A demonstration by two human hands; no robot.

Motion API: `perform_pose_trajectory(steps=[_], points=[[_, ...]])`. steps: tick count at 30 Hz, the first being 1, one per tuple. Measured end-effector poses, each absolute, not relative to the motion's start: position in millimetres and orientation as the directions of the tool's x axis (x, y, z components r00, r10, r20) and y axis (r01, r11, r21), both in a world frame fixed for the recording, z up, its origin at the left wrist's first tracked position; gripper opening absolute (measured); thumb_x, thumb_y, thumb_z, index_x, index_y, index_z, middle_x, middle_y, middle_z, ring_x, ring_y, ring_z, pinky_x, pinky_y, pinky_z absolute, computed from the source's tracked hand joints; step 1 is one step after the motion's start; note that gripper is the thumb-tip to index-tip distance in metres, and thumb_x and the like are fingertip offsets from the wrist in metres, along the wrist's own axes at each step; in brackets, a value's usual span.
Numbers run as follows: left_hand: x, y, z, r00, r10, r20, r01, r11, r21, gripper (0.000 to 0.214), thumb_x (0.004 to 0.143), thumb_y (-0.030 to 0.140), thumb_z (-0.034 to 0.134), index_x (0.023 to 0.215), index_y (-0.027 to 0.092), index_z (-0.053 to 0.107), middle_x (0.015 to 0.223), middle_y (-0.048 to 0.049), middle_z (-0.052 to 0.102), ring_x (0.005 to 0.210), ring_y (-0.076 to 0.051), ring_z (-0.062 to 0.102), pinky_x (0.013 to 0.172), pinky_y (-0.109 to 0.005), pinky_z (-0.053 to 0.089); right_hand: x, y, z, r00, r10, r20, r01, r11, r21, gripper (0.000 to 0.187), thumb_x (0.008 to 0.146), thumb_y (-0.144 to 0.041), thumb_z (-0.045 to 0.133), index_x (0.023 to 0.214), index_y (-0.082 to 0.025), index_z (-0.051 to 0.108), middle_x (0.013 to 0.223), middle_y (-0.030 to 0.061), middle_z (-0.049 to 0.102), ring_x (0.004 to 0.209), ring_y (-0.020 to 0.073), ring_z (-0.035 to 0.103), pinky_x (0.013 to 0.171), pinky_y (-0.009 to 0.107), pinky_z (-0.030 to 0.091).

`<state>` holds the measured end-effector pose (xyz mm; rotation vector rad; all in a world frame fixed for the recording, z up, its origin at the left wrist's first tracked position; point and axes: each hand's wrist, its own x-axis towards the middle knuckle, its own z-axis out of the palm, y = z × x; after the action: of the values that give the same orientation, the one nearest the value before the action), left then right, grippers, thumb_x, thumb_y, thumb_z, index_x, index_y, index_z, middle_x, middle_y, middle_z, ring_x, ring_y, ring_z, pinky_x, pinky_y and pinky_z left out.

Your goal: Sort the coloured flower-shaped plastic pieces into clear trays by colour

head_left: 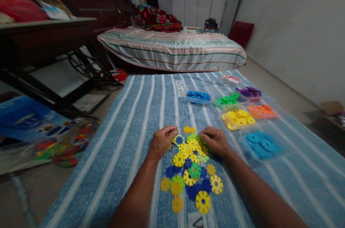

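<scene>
Two bare forearms (pixel 140 188) are stretched from the bottom edge over a blue striped cloth (pixel 115 138), where a loose heap of notched plastic discs (pixel 192 145), yellow, dark blue and green, is spread between and below the hands. The left hand (pixel 164 141) is held at the heap's upper left, fingers bent; the right hand (pixel 216 142) is held at its upper right, thumb and fingers drawn together. Whether a disc is gripped by either cannot be told. Farther right, clear trays (pixel 198 102) are filled with blue, green, purple, yellow, orange and light-blue pieces (pixel 262 145). Because the discs are thin and overlapped, several could be dragged along or scattered if only one were pulled. Lower discs could be brushed aside by a wrist drawn back carelessly. The light-blue pieces, in the tray nearest the right forearm, could be spilled if that tray were caught by an elbow swung outward.
</scene>
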<state>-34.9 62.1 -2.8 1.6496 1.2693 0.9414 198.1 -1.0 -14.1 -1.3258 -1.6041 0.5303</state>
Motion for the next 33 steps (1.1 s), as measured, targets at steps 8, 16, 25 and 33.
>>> perform_pose_trajectory(steps=[8, 16, 25, 33], points=[[-32.8, 61.5, -0.3, 0.215, 0.973, 0.085, 0.376, -0.163, 0.912, 0.029, 0.076, 0.04, 0.063, 0.091, 0.019, 0.076, 0.086, -0.0047, 0.078, 0.081, -0.021, 0.073, 0.08, -0.032, 0.058, 198.7, -0.7, -19.3, 0.133, 0.923, 0.362, 0.533, 0.241, -0.811, 0.028, 0.085, -0.037, 0.058, 0.067, -0.02, 0.069, 0.061, 0.0018, 0.065, 0.056, 0.0149, 0.06, 0.055, 0.026, 0.047], [-32.6, 63.3, -2.0, 0.188, 0.978, 0.087, 0.371, -0.152, 0.916, 0.029, 0.076, 0.04, 0.062, 0.089, 0.019, 0.075, 0.087, -0.0047, 0.077, 0.08, -0.021, 0.073, 0.077, -0.031, 0.057, 198.3, 0.1, -17.3, -0.243, 0.806, 0.54, 0.689, 0.535, -0.489, 0.024, 0.085, -0.041, 0.066, 0.094, -0.019, 0.07, 0.101, 0.0094, 0.068, 0.096, 0.0223, 0.062, 0.085, 0.039, 0.051], [-32.7, 64.7, 2.1, 0.13, 0.988, 0.087, 0.385, -0.131, 0.914, 0.027, 0.073, 0.04, 0.062, 0.086, 0.02, 0.075, 0.077, -0.0023, 0.076, 0.076, -0.02, 0.071, 0.074, -0.03, 0.056, 196.2, 0.3, -20.3, -0.332, 0.784, 0.524, 0.698, 0.578, -0.423, 0.028, 0.083, -0.043, 0.071, 0.095, -0.017, 0.07, 0.111, 0.012, 0.067, 0.106, 0.0247, 0.062, 0.092, 0.041, 0.05], [-32.8, 65.6, 0.6, 0.114, 0.992, 0.057, 0.328, -0.092, 0.94, 0.03, 0.072, 0.042, 0.064, 0.086, 0.018, 0.075, 0.077, -0.0039, 0.076, 0.075, -0.021, 0.071, 0.073, -0.03, 0.056, 198.8, 2.6, -20.0, -0.209, 0.866, 0.455, 0.574, 0.485, -0.66, 0.017, 0.081, -0.035, 0.072, 0.082, -0.019, 0.068, 0.103, 0.009, 0.07, 0.1, 0.0217, 0.065, 0.089, 0.037, 0.049]])
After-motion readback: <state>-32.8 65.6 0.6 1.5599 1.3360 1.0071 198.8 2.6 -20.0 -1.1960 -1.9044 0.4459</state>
